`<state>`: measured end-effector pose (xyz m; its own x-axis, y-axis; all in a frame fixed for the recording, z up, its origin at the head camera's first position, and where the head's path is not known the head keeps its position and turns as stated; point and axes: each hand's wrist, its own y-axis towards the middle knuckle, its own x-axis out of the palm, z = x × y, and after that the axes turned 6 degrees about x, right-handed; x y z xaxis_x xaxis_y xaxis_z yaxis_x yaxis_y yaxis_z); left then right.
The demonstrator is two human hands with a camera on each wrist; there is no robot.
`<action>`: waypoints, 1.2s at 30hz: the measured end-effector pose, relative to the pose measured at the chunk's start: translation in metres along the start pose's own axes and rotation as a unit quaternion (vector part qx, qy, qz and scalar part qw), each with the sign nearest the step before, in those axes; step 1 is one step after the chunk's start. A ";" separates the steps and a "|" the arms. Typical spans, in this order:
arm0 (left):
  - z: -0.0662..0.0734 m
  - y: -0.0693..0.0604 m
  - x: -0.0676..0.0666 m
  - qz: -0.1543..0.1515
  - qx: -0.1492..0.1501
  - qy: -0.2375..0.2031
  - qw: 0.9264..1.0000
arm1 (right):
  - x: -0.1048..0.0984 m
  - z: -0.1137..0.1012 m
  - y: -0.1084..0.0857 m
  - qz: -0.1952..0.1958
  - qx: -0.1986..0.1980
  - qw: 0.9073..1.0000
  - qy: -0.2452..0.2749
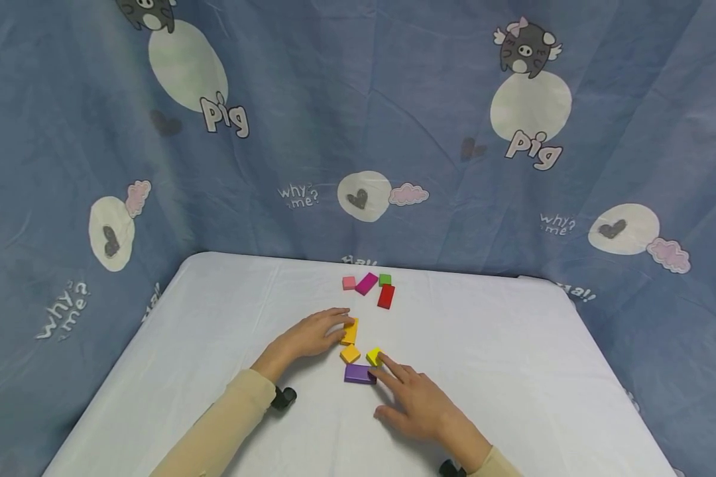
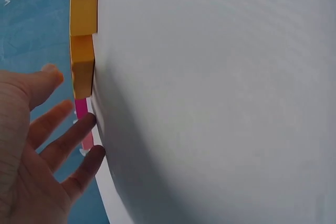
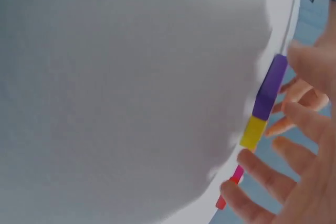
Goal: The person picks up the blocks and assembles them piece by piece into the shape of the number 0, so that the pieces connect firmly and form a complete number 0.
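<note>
In the head view my left hand, fingers spread and relaxed, touches the long orange block. A small orange block lies just below it. My right hand has its fingers extended; one fingertip is at the yellow block and another at the right end of the purple block. Both orange blocks show beside the left hand in the left wrist view. Beside the right hand in the right wrist view are the purple block and yellow block.
Farther back on the white table lie a pink block, a magenta block, a green block and a red block. A blue patterned cloth hangs behind the table and along its sides.
</note>
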<state>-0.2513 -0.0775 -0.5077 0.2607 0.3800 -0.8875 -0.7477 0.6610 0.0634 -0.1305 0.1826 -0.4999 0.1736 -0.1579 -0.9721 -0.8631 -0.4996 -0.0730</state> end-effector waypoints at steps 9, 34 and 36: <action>-0.003 -0.005 0.000 0.015 0.002 -0.015 1.000 | -0.007 0.018 0.024 0.139 0.038 0.989 0.021; 0.007 -0.018 0.002 0.010 0.048 -0.058 0.997 | 0.000 0.027 0.046 0.085 0.058 0.992 0.080; 0.006 -0.018 0.003 0.008 0.059 -0.061 0.996 | 0.000 0.027 0.046 0.084 0.059 0.992 0.079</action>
<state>-0.2328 -0.0844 -0.5091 0.3272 0.4628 -0.8239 -0.6778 0.7224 0.1366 -0.1831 0.1824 -0.5091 0.0875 -0.3666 -0.9263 -0.9342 -0.3529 0.0514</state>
